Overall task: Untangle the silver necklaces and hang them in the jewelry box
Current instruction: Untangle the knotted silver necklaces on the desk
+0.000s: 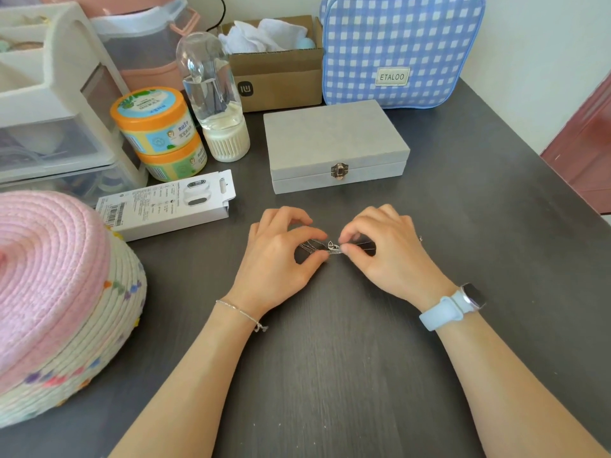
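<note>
A tangle of thin silver necklaces (333, 247) with a small pendant lies on the dark table (330, 358) between my two hands. My left hand (281, 256) pinches the chains from the left with thumb and forefinger. My right hand (386, 252) pinches them from the right; a loose chain end (420, 239) shows past its knuckles. Behind the hands stands the grey velvet jewelry box (334, 140), its lid closed and its brass clasp (339, 170) facing me.
A pink woven basket (56, 292) fills the left. A white carton (168, 203), two orange-lidded jars (158, 130), a clear bottle (215, 97), a drawer unit (49, 104), a cardboard box (281, 71) and a blue checked bag (396, 47) line the back. The table's right edge (542, 157) runs diagonally.
</note>
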Motion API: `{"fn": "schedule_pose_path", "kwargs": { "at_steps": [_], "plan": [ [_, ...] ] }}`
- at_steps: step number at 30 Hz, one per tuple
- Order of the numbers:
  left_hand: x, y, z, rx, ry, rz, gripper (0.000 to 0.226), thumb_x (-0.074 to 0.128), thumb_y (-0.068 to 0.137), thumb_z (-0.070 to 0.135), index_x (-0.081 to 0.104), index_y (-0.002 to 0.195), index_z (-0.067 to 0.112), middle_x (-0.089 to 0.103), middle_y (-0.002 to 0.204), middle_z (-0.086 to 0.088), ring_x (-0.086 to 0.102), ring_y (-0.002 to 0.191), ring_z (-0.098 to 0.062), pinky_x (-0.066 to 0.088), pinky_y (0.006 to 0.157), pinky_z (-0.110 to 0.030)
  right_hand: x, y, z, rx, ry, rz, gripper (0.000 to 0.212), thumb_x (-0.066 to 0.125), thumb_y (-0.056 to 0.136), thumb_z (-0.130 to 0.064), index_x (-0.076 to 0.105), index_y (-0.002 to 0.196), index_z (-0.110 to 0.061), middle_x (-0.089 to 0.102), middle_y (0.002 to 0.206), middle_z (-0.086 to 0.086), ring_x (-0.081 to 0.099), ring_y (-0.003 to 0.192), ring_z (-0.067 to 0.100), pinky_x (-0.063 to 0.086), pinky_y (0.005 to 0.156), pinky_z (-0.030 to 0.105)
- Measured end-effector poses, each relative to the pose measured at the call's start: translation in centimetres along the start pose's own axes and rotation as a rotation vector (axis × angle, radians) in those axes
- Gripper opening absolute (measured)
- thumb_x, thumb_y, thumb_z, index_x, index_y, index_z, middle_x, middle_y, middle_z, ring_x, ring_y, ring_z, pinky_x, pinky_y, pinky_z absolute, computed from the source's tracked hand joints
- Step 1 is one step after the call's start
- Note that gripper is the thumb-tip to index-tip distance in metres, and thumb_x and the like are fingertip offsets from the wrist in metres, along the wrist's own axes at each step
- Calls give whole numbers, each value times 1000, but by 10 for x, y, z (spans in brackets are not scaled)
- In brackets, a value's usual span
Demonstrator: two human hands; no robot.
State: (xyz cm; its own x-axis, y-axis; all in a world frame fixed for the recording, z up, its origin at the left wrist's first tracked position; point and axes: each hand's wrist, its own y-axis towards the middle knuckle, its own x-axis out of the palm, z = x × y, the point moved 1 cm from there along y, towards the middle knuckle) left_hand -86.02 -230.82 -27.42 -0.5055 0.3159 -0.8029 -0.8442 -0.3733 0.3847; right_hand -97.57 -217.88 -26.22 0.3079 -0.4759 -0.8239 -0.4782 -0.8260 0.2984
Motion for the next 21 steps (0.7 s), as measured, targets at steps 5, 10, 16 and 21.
{"fn": "schedule_pose_path", "kwargs": {
  "at_steps": [5,10,16,21],
  "plan": [
    [8,0,2,-14,-3,-20,18,54,81,33,67,80,21,58,91,5,41,91,-10,25,78,-29,1,-2,3,28,-27,-113,4,59,87,-27,61,83,-24,45,82,-15,34,90,7,17,77,27],
    [7,1,5,-61,-26,20,15,48,84,24,61,82,18,59,84,7,48,85,-16,20,75,-22,3,0,2,54,13,-86,10,54,90,-20,62,86,-21,43,78,-16,34,87,8,16,74,25],
    [3,1,9,-52,-83,143,14,52,82,28,63,84,20,57,82,11,48,81,-9,25,74,-22,5,0,0,80,62,-54,13,51,92,-20,60,83,-21,44,76,-16,38,85,9,19,78,24],
    [5,0,17,62,-103,155,16,53,80,31,66,76,21,59,77,8,45,78,-9,31,72,-26,5,0,-1,82,93,-38,13,50,93,-22,55,81,-25,47,81,-15,40,85,9,20,79,25]
  ]
}}
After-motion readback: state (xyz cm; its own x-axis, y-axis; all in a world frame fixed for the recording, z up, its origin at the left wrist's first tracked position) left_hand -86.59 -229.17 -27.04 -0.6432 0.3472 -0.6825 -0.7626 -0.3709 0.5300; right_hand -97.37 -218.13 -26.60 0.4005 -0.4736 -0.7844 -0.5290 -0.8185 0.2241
